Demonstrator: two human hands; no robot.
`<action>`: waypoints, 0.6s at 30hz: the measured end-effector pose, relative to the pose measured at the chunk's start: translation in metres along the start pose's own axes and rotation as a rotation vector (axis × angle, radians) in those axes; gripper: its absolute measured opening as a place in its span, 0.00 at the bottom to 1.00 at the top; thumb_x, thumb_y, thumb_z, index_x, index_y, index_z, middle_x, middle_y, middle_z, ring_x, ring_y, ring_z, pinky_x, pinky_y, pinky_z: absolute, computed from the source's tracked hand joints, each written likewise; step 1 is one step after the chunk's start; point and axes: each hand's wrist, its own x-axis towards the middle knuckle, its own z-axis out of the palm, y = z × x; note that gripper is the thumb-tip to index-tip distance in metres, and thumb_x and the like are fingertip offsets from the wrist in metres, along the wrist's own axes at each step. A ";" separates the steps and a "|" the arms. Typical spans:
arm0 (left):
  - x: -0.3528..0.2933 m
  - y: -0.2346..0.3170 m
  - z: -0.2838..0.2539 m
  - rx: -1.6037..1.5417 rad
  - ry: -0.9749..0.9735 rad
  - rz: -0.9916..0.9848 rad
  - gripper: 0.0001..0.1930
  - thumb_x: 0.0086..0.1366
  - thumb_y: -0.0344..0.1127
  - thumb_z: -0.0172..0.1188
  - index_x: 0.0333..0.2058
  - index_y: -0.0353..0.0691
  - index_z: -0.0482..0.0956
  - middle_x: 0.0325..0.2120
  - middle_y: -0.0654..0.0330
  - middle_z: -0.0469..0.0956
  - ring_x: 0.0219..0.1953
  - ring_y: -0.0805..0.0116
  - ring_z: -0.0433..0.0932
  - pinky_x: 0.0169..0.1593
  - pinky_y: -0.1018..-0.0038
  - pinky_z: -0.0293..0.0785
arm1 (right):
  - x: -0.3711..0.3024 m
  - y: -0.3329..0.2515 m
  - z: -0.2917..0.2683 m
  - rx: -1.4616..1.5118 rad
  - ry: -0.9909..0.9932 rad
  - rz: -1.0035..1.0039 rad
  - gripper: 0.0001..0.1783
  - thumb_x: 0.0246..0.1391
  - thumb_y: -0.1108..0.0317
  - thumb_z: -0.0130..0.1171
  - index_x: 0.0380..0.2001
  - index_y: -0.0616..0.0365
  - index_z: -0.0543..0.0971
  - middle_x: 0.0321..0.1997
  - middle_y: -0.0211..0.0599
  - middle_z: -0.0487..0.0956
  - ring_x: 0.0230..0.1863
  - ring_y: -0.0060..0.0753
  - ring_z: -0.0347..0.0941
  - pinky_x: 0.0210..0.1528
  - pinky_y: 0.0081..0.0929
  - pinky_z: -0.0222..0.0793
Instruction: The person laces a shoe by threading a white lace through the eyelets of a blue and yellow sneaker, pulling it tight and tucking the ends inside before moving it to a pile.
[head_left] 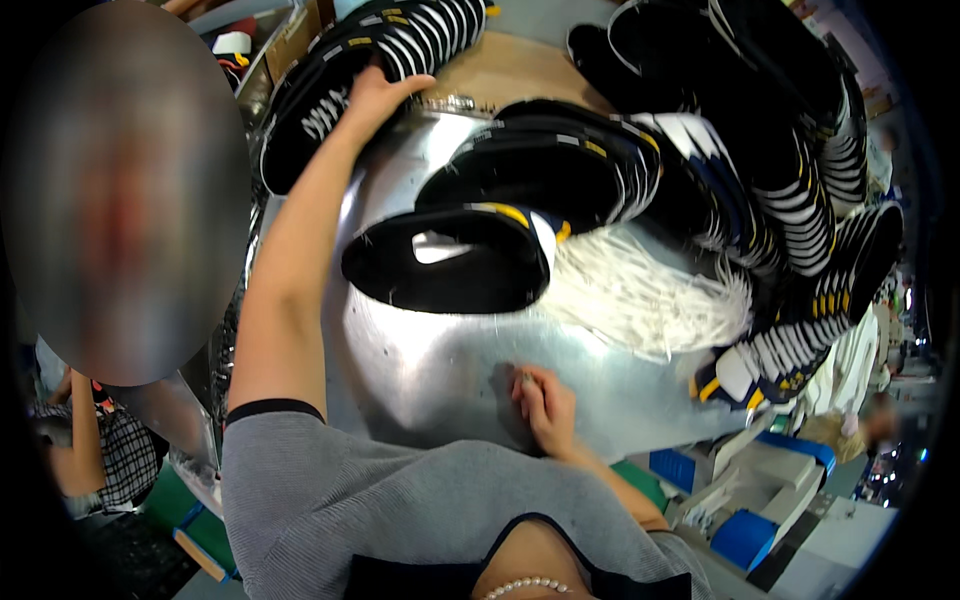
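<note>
My left hand (pixel 378 98) reaches out to a row of black shoe uppers (pixel 310 120) with white stripes at the far left. Its thumb is stretched out to the right, apart from the other fingers, which are partly hidden against the dark upper. My right hand (pixel 546 408) is curled closed above the near part of the metal tabletop (pixel 430 375); something small may be between its fingertips, too small to name. Between my hands a black shoe upper (pixel 450 285) lies on its side. Beyond it sit more black uppers (pixel 540 165) with yellow and white trim.
A bundle of white laces (pixel 645 300) lies right of the middle. More nested striped uppers (pixel 795 215) are piled along the right side. A blue and grey machine (pixel 745 500) stands off the table's lower right. Another person's arm (pixel 85 445) shows at the far left.
</note>
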 end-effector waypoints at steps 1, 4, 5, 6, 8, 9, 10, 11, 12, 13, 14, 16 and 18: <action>-0.013 0.003 -0.009 -0.187 -0.031 0.106 0.31 0.57 0.42 0.73 0.55 0.32 0.75 0.48 0.55 0.81 0.49 0.67 0.79 0.56 0.71 0.73 | 0.002 -0.002 -0.001 0.023 -0.006 -0.004 0.11 0.65 0.74 0.52 0.48 0.61 0.77 0.25 0.33 0.78 0.21 0.22 0.71 0.27 0.21 0.68; -0.028 -0.013 -0.035 -0.136 -0.079 0.135 0.32 0.63 0.38 0.68 0.62 0.31 0.68 0.55 0.54 0.76 0.59 0.65 0.73 0.63 0.71 0.67 | 0.003 -0.003 0.000 0.132 -0.011 -0.025 0.11 0.66 0.74 0.51 0.49 0.62 0.77 0.27 0.33 0.78 0.21 0.19 0.69 0.26 0.19 0.67; -0.044 0.003 -0.038 -0.132 -0.106 0.124 0.31 0.66 0.38 0.65 0.63 0.32 0.67 0.57 0.54 0.75 0.60 0.65 0.72 0.64 0.71 0.66 | 0.004 -0.001 0.000 0.154 -0.009 -0.018 0.11 0.66 0.74 0.51 0.49 0.61 0.76 0.27 0.32 0.78 0.21 0.19 0.69 0.26 0.19 0.67; -0.062 0.026 -0.043 -0.147 -0.155 0.136 0.29 0.67 0.39 0.64 0.63 0.34 0.68 0.58 0.55 0.74 0.59 0.66 0.73 0.63 0.72 0.66 | 0.003 0.000 -0.002 0.173 -0.004 -0.012 0.11 0.66 0.74 0.50 0.49 0.61 0.76 0.27 0.32 0.78 0.21 0.18 0.68 0.26 0.18 0.66; -0.113 0.061 -0.055 -0.297 -0.240 0.089 0.25 0.69 0.38 0.60 0.62 0.37 0.71 0.60 0.59 0.74 0.59 0.68 0.72 0.63 0.73 0.65 | 0.000 0.003 -0.004 0.268 -0.015 0.015 0.11 0.67 0.74 0.50 0.49 0.61 0.76 0.29 0.31 0.78 0.23 0.17 0.69 0.27 0.17 0.66; -0.140 0.066 -0.063 -0.214 -0.268 0.160 0.25 0.67 0.40 0.62 0.60 0.36 0.72 0.58 0.56 0.75 0.60 0.68 0.72 0.63 0.74 0.65 | 0.002 0.002 -0.006 0.320 0.010 0.045 0.10 0.66 0.73 0.51 0.48 0.61 0.76 0.29 0.31 0.78 0.23 0.17 0.69 0.27 0.18 0.66; -0.169 0.071 -0.065 0.058 -0.216 0.293 0.23 0.66 0.39 0.63 0.57 0.36 0.75 0.53 0.55 0.78 0.56 0.67 0.75 0.60 0.73 0.68 | 0.004 -0.001 -0.007 0.376 0.028 0.077 0.10 0.66 0.72 0.52 0.47 0.61 0.76 0.30 0.30 0.78 0.24 0.17 0.69 0.28 0.18 0.66; -0.193 0.070 -0.063 0.323 -0.164 0.420 0.21 0.64 0.39 0.65 0.53 0.36 0.78 0.49 0.54 0.81 0.52 0.67 0.78 0.56 0.73 0.71 | 0.005 -0.004 -0.010 0.426 0.047 0.116 0.09 0.65 0.71 0.54 0.46 0.61 0.76 0.31 0.30 0.78 0.24 0.18 0.69 0.28 0.18 0.65; -0.209 0.065 -0.066 0.447 -0.227 0.160 0.19 0.63 0.38 0.66 0.50 0.36 0.80 0.43 0.54 0.82 0.46 0.66 0.80 0.51 0.73 0.72 | 0.010 -0.004 -0.013 0.295 0.105 0.012 0.09 0.63 0.71 0.57 0.44 0.61 0.77 0.31 0.30 0.78 0.25 0.18 0.68 0.28 0.18 0.65; -0.224 0.053 -0.071 0.565 -0.285 -0.104 0.16 0.62 0.38 0.67 0.46 0.36 0.81 0.38 0.53 0.83 0.40 0.65 0.81 0.45 0.72 0.74 | 0.016 -0.005 -0.017 0.163 0.160 -0.092 0.08 0.61 0.70 0.59 0.42 0.60 0.78 0.32 0.29 0.77 0.25 0.18 0.68 0.28 0.19 0.65; -0.240 0.020 -0.082 0.261 -0.078 0.043 0.12 0.62 0.36 0.68 0.41 0.36 0.83 0.31 0.58 0.83 0.31 0.70 0.79 0.37 0.73 0.72 | 0.025 -0.016 -0.027 -0.018 0.139 -0.176 0.08 0.56 0.71 0.63 0.40 0.58 0.80 0.30 0.30 0.75 0.26 0.21 0.69 0.29 0.20 0.65; -0.267 0.057 -0.101 -0.015 0.214 -0.055 0.10 0.64 0.32 0.66 0.41 0.35 0.83 0.30 0.68 0.80 0.33 0.79 0.74 0.40 0.81 0.69 | 0.041 -0.026 -0.043 -0.324 0.111 -0.319 0.12 0.51 0.74 0.65 0.41 0.57 0.80 0.34 0.35 0.74 0.30 0.34 0.73 0.33 0.26 0.69; -0.305 0.109 -0.121 -0.184 0.445 0.115 0.07 0.64 0.27 0.62 0.41 0.33 0.82 0.35 0.66 0.78 0.39 0.78 0.73 0.46 0.82 0.67 | 0.056 -0.026 -0.042 -0.471 0.029 -0.400 0.14 0.50 0.73 0.65 0.42 0.57 0.80 0.37 0.37 0.75 0.32 0.39 0.75 0.36 0.30 0.71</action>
